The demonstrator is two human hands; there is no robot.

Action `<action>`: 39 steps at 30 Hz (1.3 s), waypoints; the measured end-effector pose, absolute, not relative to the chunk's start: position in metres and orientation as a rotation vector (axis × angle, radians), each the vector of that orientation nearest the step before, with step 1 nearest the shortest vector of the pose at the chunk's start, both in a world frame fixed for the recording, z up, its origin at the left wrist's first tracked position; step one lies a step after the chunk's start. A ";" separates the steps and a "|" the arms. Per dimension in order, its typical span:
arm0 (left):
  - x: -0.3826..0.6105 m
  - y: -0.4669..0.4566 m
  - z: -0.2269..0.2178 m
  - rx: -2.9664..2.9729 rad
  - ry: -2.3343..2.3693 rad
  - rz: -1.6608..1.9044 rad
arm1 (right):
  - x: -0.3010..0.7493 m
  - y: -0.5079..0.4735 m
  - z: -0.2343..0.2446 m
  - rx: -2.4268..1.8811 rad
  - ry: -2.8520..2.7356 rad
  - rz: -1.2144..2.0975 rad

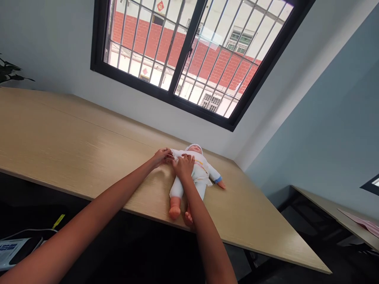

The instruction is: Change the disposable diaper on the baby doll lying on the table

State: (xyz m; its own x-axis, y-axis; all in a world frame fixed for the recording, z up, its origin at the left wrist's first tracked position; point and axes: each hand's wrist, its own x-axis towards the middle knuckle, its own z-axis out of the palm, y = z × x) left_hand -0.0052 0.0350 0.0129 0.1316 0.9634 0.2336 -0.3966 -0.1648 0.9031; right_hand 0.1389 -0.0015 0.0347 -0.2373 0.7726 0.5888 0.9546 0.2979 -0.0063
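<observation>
Baby doll (pixel 197 170) on its back on the wooden table (pixel 74 146), head toward one o'clock, my left hand (pixel 161 157) at its nine o'clock pinching the sleeve end, my right hand (pixel 184 165) resting loosely curled on its chest (fingertips hidden, grip unclear), window (pixel 189 55) beyond at twelve.

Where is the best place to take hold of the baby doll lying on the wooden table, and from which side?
Probably the torso of the baby doll, from above, one hand on each flank. It lies face up on the wooden table, arms spread, so the trunk is the widest firm part. The left hand and right hand are already there.
</observation>
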 end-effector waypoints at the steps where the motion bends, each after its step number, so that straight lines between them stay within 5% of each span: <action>1: -0.004 0.033 0.015 1.136 0.652 1.373 | 0.139 -0.001 0.035 -1.523 -2.074 -0.480; 39: -0.007 0.029 0.015 1.093 0.365 1.207 | 0.141 0.003 0.033 -1.341 -1.923 -0.458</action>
State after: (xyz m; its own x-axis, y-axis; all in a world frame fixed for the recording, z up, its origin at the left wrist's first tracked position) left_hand -0.0072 0.0286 0.0154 0.3729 0.8771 0.3027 -0.5625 -0.0457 0.8255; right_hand 0.1406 0.0033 0.0332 -0.1846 0.6507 0.7365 0.9127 0.3915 -0.1171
